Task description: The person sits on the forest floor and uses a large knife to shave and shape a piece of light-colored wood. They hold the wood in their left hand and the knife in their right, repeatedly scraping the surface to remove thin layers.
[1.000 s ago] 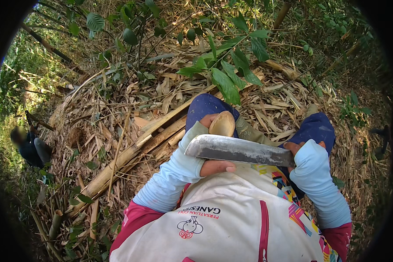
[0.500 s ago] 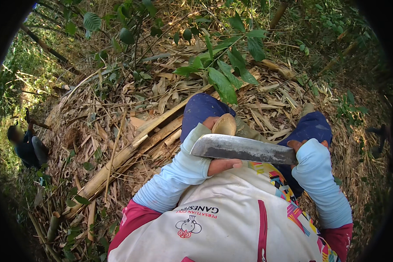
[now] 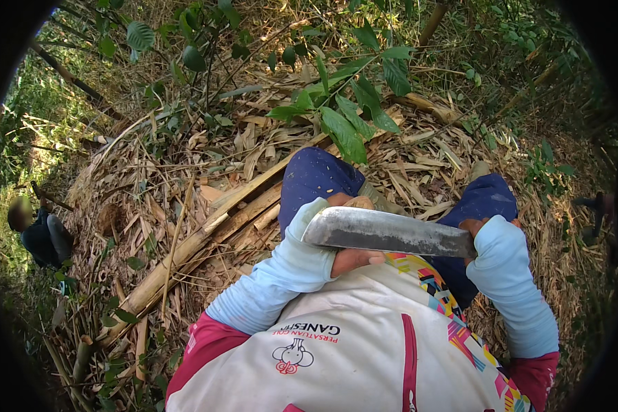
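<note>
A machete [image 3: 398, 233] with a broad, dark-streaked blade lies crosswise in front of my lap. Its handle is in the closed fingers of my right hand [image 3: 469, 229], and the handle itself is mostly hidden. My left hand [image 3: 356, 260] is wrapped round a small piece of carved wood [image 3: 360, 202], rounded at its top. Most of that wood sits behind the blade, so its full shape is hidden. The blade's tip end passes over my left hand, between the thumb and the other fingers. Light blue sleeves cover both wrists.
Split bamboo poles [image 3: 178, 264] lie slanting across dry leaf litter [image 3: 268, 141] on the left. A leafy green branch [image 3: 347, 123] hangs ahead of my knees. At the far left another person [image 3: 41, 237] crouches, holding a long tool.
The carved wood has tipped and sunk behind the blade, so its pale oval face no longer shows. My right hand and the machete have shifted slightly right.
</note>
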The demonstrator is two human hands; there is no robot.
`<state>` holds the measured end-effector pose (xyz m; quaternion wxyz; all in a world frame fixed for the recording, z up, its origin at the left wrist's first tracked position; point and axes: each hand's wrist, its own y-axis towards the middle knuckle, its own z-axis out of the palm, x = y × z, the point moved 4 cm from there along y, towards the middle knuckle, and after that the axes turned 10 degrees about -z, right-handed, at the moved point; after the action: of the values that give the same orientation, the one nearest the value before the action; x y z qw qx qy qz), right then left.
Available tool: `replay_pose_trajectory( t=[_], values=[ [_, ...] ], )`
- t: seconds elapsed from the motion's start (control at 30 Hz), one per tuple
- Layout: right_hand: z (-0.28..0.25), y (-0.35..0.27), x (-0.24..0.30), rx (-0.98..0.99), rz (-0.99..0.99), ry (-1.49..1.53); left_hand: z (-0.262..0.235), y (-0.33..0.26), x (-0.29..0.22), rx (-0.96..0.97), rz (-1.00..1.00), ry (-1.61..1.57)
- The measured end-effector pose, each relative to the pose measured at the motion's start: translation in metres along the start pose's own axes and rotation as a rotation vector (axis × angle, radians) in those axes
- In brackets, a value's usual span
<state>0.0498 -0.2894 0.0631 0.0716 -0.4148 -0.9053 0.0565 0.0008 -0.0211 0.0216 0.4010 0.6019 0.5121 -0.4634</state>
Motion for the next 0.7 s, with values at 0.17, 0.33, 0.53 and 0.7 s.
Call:
replay_pose_trajectory(
  t=[0.17,0.33,0.53,0.7],
  values=[
    [-0.003,-0.003,0.006,0.081,0.014,0.039,0.001,-0.005,0.013,0.048,-0.241,-0.191],
    [-0.003,-0.001,0.008,0.179,0.027,0.043,0.001,-0.002,0.002,0.057,-0.196,-0.245],
    [-0.001,-0.005,0.005,0.072,-0.01,-0.017,-0.001,-0.002,0.0,0.06,-0.074,-0.072],
    [-0.003,-0.005,0.001,0.073,-0.001,0.002,0.002,0.001,0.003,0.078,-0.098,-0.076]
  ],
)
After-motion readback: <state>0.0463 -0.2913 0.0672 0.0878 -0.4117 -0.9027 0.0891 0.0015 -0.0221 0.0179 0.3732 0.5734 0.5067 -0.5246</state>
